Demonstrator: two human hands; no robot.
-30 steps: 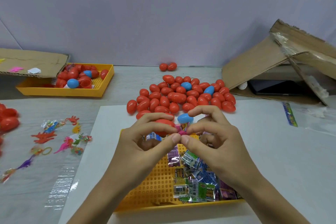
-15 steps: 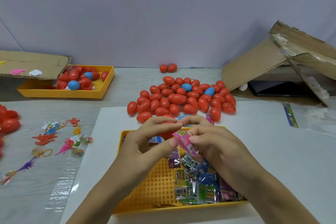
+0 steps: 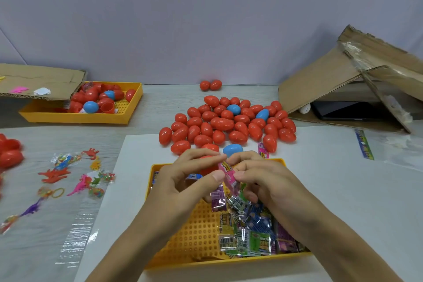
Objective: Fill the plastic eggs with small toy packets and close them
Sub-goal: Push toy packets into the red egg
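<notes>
Over the near yellow tray [image 3: 194,238] both hands meet. My left hand [image 3: 183,181] holds a red egg [image 3: 207,168], mostly hidden by its fingers. A pink toy packet [image 3: 229,177] is pinched between my left thumb and my right hand [image 3: 270,181]. More small packets [image 3: 251,231] fill the tray's right half. A pile of shut red eggs [image 3: 224,125] with a few blue ones lies behind the tray; one blue egg [image 3: 232,149] sits just beyond my fingers.
A second yellow tray [image 3: 80,117] with eggs stands at the back left under a cardboard flap [image 3: 39,82]. Loose rubbery toys [image 3: 75,178] lie at the left. A cardboard box [image 3: 357,80] leans at the right over a dark tablet [image 3: 343,110]. Two eggs [image 3: 210,84] rest near the wall.
The hands have dropped slightly toward the tray. The pink packet, first a small bit between the thumbs, now shows full length, pinched between both hands.
</notes>
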